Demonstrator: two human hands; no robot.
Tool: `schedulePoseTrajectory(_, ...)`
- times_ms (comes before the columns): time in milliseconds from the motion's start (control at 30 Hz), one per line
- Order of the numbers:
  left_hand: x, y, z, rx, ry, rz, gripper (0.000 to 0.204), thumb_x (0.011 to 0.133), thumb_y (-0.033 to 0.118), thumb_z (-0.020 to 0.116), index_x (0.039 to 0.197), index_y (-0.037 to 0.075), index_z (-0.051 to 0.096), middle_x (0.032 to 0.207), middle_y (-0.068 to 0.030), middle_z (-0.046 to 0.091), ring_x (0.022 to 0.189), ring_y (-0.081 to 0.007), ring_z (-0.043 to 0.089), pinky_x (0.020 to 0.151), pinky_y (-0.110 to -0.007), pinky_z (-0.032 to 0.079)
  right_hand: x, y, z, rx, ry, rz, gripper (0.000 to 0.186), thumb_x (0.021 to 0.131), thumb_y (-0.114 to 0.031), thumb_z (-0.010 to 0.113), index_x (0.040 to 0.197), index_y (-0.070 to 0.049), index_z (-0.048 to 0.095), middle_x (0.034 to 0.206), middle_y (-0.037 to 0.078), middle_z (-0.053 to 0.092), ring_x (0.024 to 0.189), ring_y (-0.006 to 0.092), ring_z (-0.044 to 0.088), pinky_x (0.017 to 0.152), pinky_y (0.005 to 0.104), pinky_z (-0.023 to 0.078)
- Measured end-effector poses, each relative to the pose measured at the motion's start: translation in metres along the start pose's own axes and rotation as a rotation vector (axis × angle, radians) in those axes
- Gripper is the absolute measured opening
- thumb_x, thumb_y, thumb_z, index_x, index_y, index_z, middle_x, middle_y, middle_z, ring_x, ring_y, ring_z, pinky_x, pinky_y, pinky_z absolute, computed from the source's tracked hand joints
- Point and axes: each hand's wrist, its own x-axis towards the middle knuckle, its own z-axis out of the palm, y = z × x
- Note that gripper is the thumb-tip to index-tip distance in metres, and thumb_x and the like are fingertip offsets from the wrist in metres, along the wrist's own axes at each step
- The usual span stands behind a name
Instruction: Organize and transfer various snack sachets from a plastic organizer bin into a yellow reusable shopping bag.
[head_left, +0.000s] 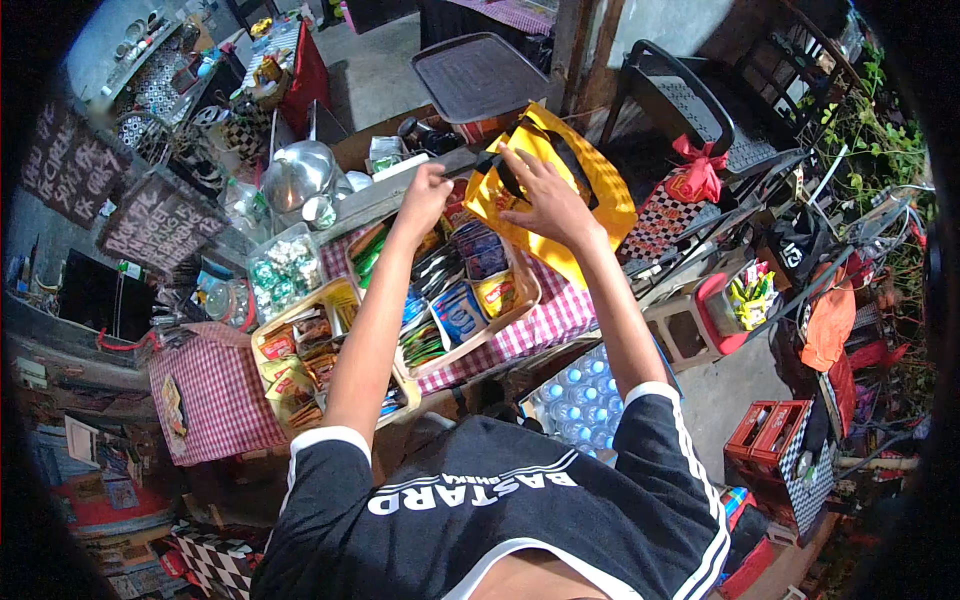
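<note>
My left hand is raised over the far side of a divided tray, its fingers curled together; I cannot make out anything between them. My right hand lies against a yellow bag with black handles, its thumb and fingers spread. The bag leans over the tray's far right corner. Small packets fill the tray's compartments, among them blue sachets and a yellow-red packet. Beside it, a second tray holds more sachets, partly hidden by my left forearm.
A tub of green-and-white wrapped pieces stands left of the trays on a red checked cloth. Beyond are a metal pot lid and a dark serving tray. Water bottles, a black chair and red crates stand to the right.
</note>
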Motion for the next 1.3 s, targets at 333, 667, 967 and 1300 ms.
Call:
schedulePoseTrajectory(333, 0.049, 0.005, 0.057, 0.122, -0.229, -0.083, 0.023, 0.087, 0.005, 0.060, 0.106, -0.002, 0.072, 0.096, -0.0105, 0.075, 0.090, -0.0197, 0.067, 0.081, -0.036, 0.053, 0.033, 0.046, 0.007, -0.045, -0.108, -0.220, 0.060, 0.083, -0.022, 0.069, 0.141, -0.013, 0.056, 0.106, 0.017, 0.061, 0.103, 0.0362, 0.062, 0.091, 0.0452, 0.051)
schedulePoseTrajectory(667, -0.029, 0.109, 0.073, 0.225, -0.002, 0.369, 0.022, 0.086, 0.001, 0.063, 0.106, -0.007, 0.060, 0.091, -0.0243, 0.067, 0.087, -0.0391, 0.068, 0.080, -0.042, 0.052, -0.032, -0.010, -0.089, 0.059, 0.151, -0.250, 0.031, 0.076, -0.002, 0.066, 0.106, -0.005, 0.060, 0.096, 0.015, 0.056, 0.095, 0.0360, 0.060, 0.081, 0.0445, 0.050)
schedulePoseTrajectory(967, -0.044, 0.099, 0.050, 0.223, 0.142, 0.442, 0.009, 0.088, -0.002, 0.056, 0.097, -0.005, 0.055, 0.084, -0.0192, 0.062, 0.076, -0.0305, 0.064, 0.072, -0.041, 0.050, -0.141, 0.006, -0.115, 0.126, 0.296, 0.076, 0.024, 0.074, -0.012, 0.061, 0.096, -0.002, 0.059, 0.093, 0.016, 0.053, 0.090, 0.0359, 0.055, 0.081, 0.0407, 0.047)
schedulePoseTrajectory(1300, -0.093, 0.095, 0.091, 0.216, 0.082, 0.704, 0.014, 0.091, -0.005, 0.052, 0.104, -0.001, 0.053, 0.093, -0.0083, 0.057, 0.079, -0.0166, 0.057, 0.071, -0.029, 0.048, -0.162, 0.028, -0.122, 0.168, 0.206, 0.531, 0.059, 0.092, -0.041, 0.072, 0.129, 0.001, 0.053, 0.124, 0.018, 0.062, 0.114, 0.0281, 0.064, 0.099, 0.0370, 0.049)
